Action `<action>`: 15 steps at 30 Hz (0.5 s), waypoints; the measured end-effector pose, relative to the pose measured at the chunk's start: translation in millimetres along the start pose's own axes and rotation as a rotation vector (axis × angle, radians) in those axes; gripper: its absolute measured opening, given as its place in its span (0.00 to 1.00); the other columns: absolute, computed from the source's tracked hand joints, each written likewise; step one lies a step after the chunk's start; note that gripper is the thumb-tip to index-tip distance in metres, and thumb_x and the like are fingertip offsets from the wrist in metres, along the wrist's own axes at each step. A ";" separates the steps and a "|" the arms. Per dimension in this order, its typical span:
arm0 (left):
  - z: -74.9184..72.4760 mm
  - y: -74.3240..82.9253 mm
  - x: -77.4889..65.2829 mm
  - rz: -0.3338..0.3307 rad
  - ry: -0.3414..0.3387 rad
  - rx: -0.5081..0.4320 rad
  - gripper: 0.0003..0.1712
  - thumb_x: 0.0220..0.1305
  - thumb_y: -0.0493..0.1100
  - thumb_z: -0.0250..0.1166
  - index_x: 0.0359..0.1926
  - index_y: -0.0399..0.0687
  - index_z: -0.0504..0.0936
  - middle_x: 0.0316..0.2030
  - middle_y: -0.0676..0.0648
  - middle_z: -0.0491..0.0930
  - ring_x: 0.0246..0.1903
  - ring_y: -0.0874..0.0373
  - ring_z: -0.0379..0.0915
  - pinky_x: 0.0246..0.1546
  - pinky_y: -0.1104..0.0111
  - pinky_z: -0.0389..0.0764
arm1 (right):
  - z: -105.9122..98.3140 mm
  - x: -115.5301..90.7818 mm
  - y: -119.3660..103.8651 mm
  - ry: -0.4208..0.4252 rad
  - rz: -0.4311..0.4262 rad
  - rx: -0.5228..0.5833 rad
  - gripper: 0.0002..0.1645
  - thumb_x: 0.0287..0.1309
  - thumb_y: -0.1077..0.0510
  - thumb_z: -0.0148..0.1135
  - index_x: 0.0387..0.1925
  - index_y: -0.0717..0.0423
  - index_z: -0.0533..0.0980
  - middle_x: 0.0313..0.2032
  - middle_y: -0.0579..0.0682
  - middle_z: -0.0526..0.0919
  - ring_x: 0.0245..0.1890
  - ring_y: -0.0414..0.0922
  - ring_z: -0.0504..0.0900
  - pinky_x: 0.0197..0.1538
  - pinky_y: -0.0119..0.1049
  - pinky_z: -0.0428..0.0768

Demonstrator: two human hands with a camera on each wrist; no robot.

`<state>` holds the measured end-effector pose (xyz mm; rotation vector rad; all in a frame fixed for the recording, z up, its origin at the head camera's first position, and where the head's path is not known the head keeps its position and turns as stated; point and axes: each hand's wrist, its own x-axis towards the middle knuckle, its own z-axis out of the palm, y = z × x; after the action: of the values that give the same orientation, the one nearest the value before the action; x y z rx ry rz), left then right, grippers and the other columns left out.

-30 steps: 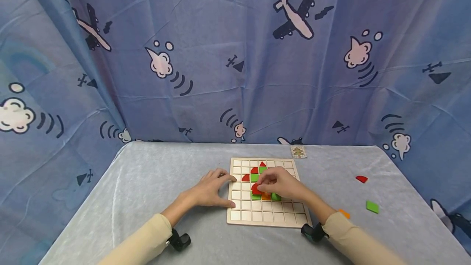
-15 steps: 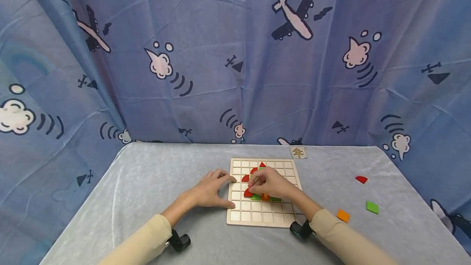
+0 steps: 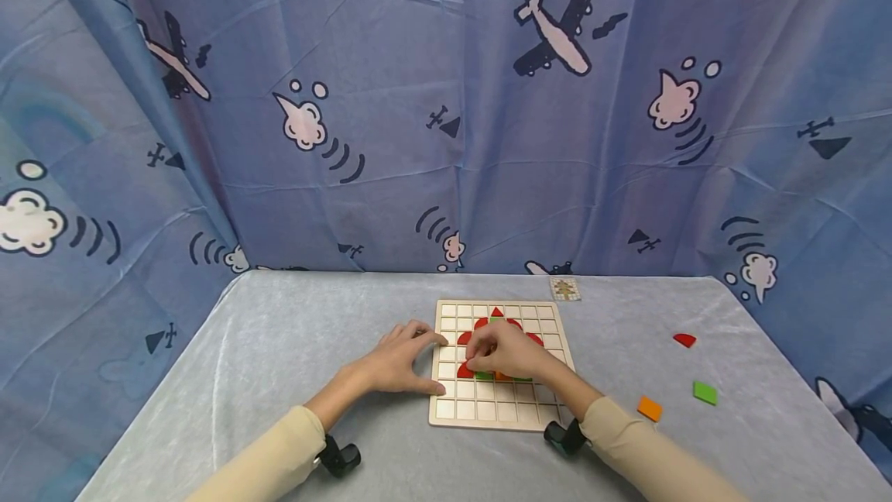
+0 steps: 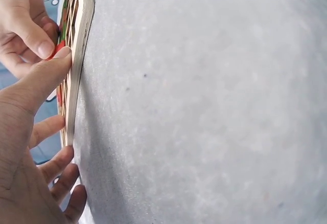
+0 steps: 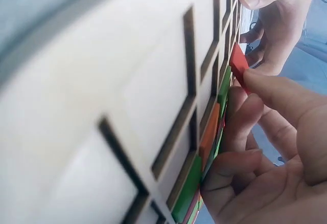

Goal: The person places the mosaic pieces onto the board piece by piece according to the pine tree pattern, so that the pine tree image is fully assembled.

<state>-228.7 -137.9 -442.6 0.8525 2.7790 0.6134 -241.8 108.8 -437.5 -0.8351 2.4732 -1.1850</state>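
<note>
A wooden grid board (image 3: 488, 411) lies on the table with red, green and orange tiles set in its squares. My right hand (image 3: 514, 351) reaches over it and pinches a red quarter-circle tile (image 3: 464, 371) between thumb and fingertips. In the right wrist view that tile (image 5: 238, 61) is tilted at the grid, beside a green tile (image 5: 224, 88) and an orange tile (image 5: 209, 132). Spread along the board's left edge, my left hand (image 3: 404, 359) touches it with thumb and index finger. The right hand covers part of the tile pattern.
Right of the board lie a loose red tile (image 3: 685, 339), a green square tile (image 3: 705, 392) and an orange square tile (image 3: 650, 409). A small card with a tree pattern (image 3: 565, 288) lies behind the board. A blue printed curtain (image 3: 390, 177) hangs behind the table.
My right hand has moved left with the red tile, from above the green tile to the square left of it. My left hand stays at the board's edge.
</note>
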 end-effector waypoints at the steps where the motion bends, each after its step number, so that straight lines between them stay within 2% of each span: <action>1: -0.2 0.1 -0.2 -0.002 -0.001 -0.001 0.42 0.49 0.67 0.73 0.64 0.62 0.72 0.64 0.49 0.66 0.59 0.51 0.63 0.58 0.49 0.67 | 0.1 0.0 -0.3 -0.001 -0.003 -0.006 0.03 0.55 0.63 0.70 0.29 0.56 0.82 0.26 0.50 0.84 0.27 0.38 0.78 0.34 0.28 0.77; 15: 0.2 -1.0 -0.6 0.001 0.000 -0.014 0.42 0.50 0.67 0.73 0.64 0.62 0.72 0.64 0.49 0.67 0.60 0.51 0.62 0.58 0.48 0.67 | 2.2 0.6 -2.8 0.010 0.022 -0.067 0.04 0.53 0.62 0.71 0.27 0.54 0.83 0.23 0.47 0.82 0.25 0.37 0.76 0.30 0.28 0.74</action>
<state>-228.7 -139.0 -443.2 0.8516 2.7709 0.6322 -240.1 105.6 -436.8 -0.8190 2.5361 -1.1062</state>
